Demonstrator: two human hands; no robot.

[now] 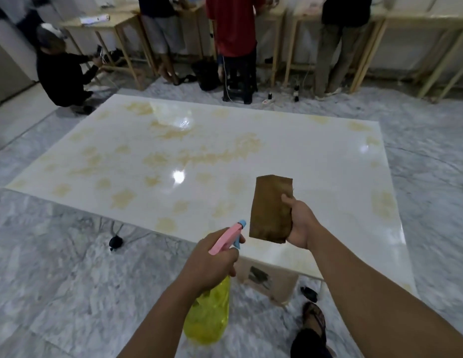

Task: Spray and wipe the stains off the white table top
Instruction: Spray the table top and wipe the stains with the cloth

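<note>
A low white glossy table top fills the middle of the view, marked with several yellowish stains across its far and left parts. My left hand grips a yellow spray bottle with a pink head and blue nozzle, held just off the table's near edge and pointing toward the table. My right hand holds a folded brown cloth upright above the near part of the table.
Grey marbled floor surrounds the table. Three people stand at wooden benches along the far wall, and another crouches at far left. A black stool stands behind the table. A small black object lies on the floor. My sandalled foot is near the table's leg.
</note>
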